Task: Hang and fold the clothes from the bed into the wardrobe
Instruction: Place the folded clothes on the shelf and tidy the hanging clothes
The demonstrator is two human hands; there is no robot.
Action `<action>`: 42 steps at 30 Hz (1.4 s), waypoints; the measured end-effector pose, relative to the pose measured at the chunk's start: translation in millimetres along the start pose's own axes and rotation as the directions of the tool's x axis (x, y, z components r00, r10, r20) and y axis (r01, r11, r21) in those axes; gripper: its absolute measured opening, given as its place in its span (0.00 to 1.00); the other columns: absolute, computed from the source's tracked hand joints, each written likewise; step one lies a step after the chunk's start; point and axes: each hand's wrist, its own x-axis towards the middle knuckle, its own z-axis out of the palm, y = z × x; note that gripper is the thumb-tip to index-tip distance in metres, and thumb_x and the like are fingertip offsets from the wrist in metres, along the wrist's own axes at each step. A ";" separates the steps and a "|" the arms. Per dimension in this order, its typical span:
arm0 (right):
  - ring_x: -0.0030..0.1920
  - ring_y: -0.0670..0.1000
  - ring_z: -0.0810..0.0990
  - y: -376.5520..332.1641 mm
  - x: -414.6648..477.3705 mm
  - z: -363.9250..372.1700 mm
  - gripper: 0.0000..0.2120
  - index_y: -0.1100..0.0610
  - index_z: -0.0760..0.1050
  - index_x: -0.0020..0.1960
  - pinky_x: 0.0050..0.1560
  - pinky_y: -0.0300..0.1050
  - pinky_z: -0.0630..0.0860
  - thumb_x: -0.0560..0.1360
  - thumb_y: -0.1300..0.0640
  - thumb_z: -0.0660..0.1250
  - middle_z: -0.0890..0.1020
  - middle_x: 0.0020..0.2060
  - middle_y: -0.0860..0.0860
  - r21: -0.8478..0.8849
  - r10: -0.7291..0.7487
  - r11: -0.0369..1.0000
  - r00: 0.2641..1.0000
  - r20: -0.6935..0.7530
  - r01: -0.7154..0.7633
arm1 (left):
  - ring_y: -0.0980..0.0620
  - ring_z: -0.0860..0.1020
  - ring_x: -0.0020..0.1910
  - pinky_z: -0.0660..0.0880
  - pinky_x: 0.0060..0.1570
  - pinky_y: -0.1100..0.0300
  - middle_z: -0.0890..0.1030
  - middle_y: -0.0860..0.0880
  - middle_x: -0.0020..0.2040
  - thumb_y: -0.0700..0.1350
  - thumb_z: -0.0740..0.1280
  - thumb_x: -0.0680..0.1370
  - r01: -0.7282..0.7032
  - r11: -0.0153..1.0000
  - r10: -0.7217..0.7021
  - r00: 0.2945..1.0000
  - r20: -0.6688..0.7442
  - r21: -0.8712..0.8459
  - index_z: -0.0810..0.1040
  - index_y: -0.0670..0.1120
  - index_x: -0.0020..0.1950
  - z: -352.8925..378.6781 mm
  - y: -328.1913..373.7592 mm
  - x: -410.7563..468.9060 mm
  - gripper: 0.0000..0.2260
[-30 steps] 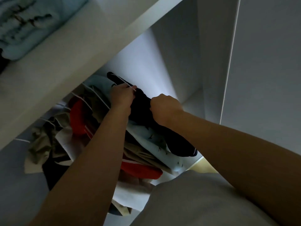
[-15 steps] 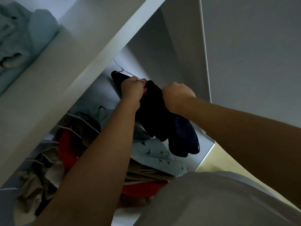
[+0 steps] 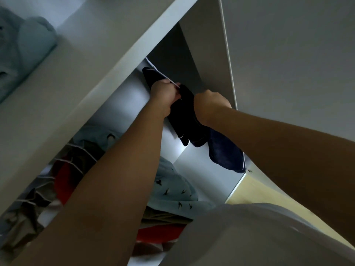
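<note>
Inside the dim white wardrobe (image 3: 203,60) both my arms reach up under the shelf. My left hand (image 3: 165,93) is closed around a thin white wire hanger (image 3: 159,72) and the dark navy garment (image 3: 184,116) draped over it. My right hand (image 3: 210,103) is a fist gripping the same dark garment a little to the right. Its lower end (image 3: 226,154) hangs down below my right wrist. The hanger's hook points up toward the shelf; the rail is hidden.
Several clothes hang to the lower left: a pale blue bird-print shirt (image 3: 176,191), a red garment (image 3: 65,177), beige pieces (image 3: 19,223). Folded light-blue fabric (image 3: 25,50) lies on the white shelf (image 3: 80,77) above. The wardrobe door (image 3: 288,54) stands right; wooden floor (image 3: 255,191) below.
Both hands have lifted the dark garment on its hanger higher and to the right, away from the other hanging clothes. My view has tilted upward.
</note>
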 end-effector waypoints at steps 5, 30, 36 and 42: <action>0.44 0.60 0.78 4.3 -3.7 -3.5 0.09 0.60 0.78 0.54 0.40 0.51 0.72 0.77 0.67 0.61 0.75 0.42 0.55 -0.028 0.001 1.000 0.999 0.048 0.000 | 0.47 0.82 0.48 0.81 0.54 0.56 0.81 0.41 0.50 0.31 0.62 0.79 -0.033 0.999 0.032 0.998 0.056 0.007 0.78 0.39 0.56 -2.1 -5.2 -7.6 0.10; 0.31 0.45 0.68 -171.5 -75.6 105.4 0.20 0.49 0.62 0.33 0.30 0.42 0.61 0.75 0.38 0.64 0.69 0.31 0.46 0.226 -0.576 0.814 0.794 0.194 0.535 | 0.47 0.73 0.36 0.64 0.36 0.58 0.73 0.47 0.32 0.36 0.63 0.77 0.230 0.700 0.244 0.813 -0.529 0.676 0.70 0.41 0.32 -226.9 -73.0 -132.6 0.13; 0.47 0.52 0.76 -165.8 -73.7 107.6 0.09 0.59 0.75 0.50 0.43 0.42 0.69 0.80 0.53 0.63 0.79 0.51 0.55 0.243 -0.491 0.867 0.825 0.280 0.434 | 0.39 0.81 0.47 0.79 0.50 0.44 0.83 0.38 0.44 0.39 0.68 0.76 0.127 0.750 0.244 0.859 -0.450 0.649 0.82 0.34 0.44 -223.5 -81.7 -117.8 0.08; 0.53 0.53 0.78 -143.4 -53.3 89.9 0.10 0.61 0.77 0.58 0.48 0.42 0.70 0.80 0.58 0.63 0.80 0.56 0.56 0.147 -0.313 0.948 0.904 0.290 0.281 | 0.46 0.83 0.43 0.81 0.41 0.54 0.84 0.45 0.42 0.46 0.70 0.74 0.130 0.808 0.189 0.866 -0.462 0.574 0.83 0.42 0.45 -190.0 -70.3 -84.0 0.07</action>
